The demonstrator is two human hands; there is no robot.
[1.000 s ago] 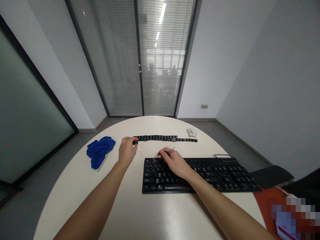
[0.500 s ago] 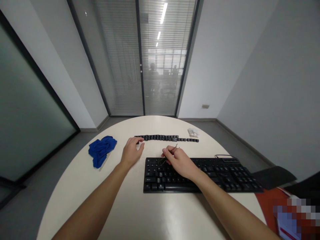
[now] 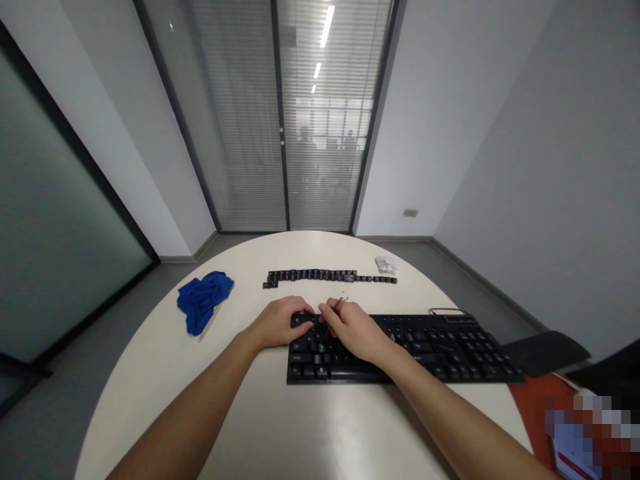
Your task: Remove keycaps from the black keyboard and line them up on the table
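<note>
Left grip: thumb parted from fingers at the keyboard's 10 o'clock corner; no hold visible.
Right grip: closed round a thin tool.
Keyboard: worktop, 3 o'clock.
Change: left grip off the 12 o'clock keycaps; both now at the keyboard.

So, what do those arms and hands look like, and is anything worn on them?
They are a person's: the left hand and right hand wear no gloves, and no watch, bracelet or ring shows. Both forearms are bare, with no sleeves, cables or markings in view.
</note>
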